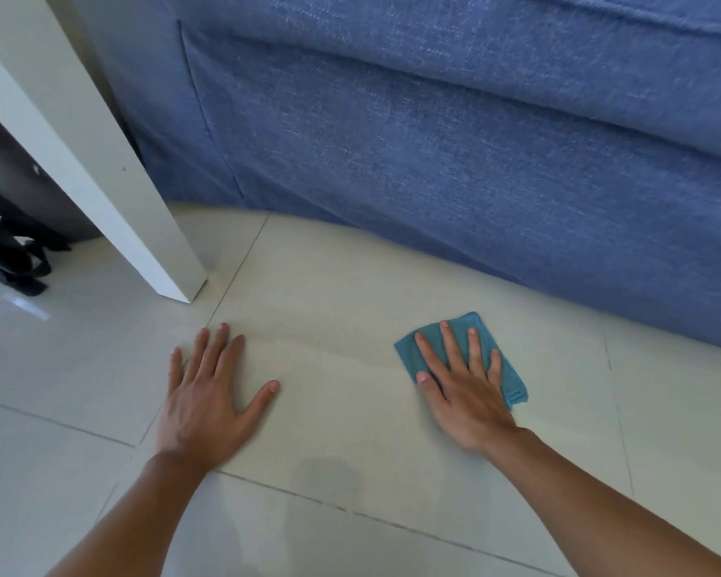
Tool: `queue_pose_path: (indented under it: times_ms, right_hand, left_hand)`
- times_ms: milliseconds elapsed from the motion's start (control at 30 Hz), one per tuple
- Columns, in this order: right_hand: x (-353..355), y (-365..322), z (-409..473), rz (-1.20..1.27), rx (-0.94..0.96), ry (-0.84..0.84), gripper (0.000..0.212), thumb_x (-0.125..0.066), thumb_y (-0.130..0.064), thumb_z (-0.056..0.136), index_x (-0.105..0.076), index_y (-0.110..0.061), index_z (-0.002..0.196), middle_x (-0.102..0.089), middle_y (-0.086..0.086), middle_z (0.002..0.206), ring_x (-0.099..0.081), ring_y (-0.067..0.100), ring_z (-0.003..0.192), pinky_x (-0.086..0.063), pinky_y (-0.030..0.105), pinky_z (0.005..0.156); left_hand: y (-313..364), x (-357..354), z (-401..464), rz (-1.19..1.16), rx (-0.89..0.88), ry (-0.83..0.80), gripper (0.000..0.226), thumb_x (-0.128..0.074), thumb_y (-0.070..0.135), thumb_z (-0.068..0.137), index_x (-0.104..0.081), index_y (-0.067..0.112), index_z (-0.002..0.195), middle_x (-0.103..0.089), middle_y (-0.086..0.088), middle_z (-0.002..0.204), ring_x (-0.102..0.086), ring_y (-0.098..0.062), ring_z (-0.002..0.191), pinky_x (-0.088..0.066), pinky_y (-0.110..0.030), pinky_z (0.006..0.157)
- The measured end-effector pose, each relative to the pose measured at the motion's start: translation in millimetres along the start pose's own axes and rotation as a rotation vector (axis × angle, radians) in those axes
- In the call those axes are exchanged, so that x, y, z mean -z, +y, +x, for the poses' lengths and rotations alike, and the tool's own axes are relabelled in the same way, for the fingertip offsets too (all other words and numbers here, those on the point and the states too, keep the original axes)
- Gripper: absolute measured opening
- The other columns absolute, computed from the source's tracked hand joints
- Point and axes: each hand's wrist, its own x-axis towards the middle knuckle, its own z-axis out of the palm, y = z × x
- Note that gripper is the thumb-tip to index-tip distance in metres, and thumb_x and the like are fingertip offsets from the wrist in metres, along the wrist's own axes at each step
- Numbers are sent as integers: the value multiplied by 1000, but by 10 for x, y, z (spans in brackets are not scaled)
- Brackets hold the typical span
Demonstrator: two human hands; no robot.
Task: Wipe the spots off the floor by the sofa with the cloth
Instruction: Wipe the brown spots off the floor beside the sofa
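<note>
With my right hand (465, 393) pressing spread fingers (450, 343) flat on the folded teal cloth (513, 381) at lower right, near the blue fabric sofa (433, 139), and my left hand (209, 393) splayed on the pale tiled floor (342, 293), I should keep even pressure and overlap strokes.

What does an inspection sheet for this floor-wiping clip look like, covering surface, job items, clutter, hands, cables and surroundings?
Surface: pale glossy tiled floor with thin grey grout lines; no distinct spots can be made out.
Job's things: folded teal microfibre cloth lying flat on the tile, close to the sofa base.
Clutter: black straps or bag on the floor at far left, behind the table leg.
Hands: right hand pressed flat on the cloth, fingers spread; left hand flat on bare tile, holding nothing.
Cables: nothing seen.
Surroundings: blue fabric sofa along the far side; white square table leg standing at left.
</note>
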Motion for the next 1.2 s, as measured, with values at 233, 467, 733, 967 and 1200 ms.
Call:
queue_pose_path:
  times_ms: [233, 467, 733, 967, 1200]
  right_hand:
    - [311, -384, 928, -107, 278, -81, 57, -17, -53, 105, 13, -53, 154, 31, -13, 164, 40, 24, 146, 24, 53, 118]
    - [464, -1300, 1828, -117, 466, -98, 59, -23, -53, 103, 5, -54, 155, 24, -13, 167, 34, 25, 149, 22, 56, 118]
    - [561, -2417, 2408, -126, 636, -145, 60, -27, -40, 101, -6, -53, 156, 16, -14, 169, 27, 26, 152, 22, 56, 118]
    - [565, -2833, 2467, -130, 711, -170, 61, -30, -29, 102, -12, -53, 156, 9, -18, 169, 23, 24, 154, 20, 55, 119]
    - [371, -2508, 2224, -64, 739, -71, 55, -25, -39, 104, -15, -51, 156, 4, -21, 168, 18, 20, 155, 18, 50, 121]
  left_hand:
    - [-1, 11, 56, 27, 2, -43, 93, -25, 82, 86, -33, 18, 153, -16, -4, 167, -3, -24, 155, -5, -54, 124]
    - [6, 23, 60, 34, 0, -61, 92, -31, 81, 87, -33, 19, 154, -13, -4, 167, 1, -24, 155, -10, -58, 122]
    - [-14, 42, 88, 36, 13, -97, 92, -34, 81, 87, -32, 18, 154, -9, -5, 167, 7, -24, 155, -8, -60, 121]
    - [-49, 54, 95, 56, 22, -124, 91, -30, 80, 89, -26, 20, 156, -4, -4, 168, 11, -24, 154, -4, -59, 122]
    - [-74, 60, 72, 41, 22, -113, 88, -29, 79, 90, -23, 21, 157, -7, -4, 168, 9, -23, 154, -3, -57, 123]
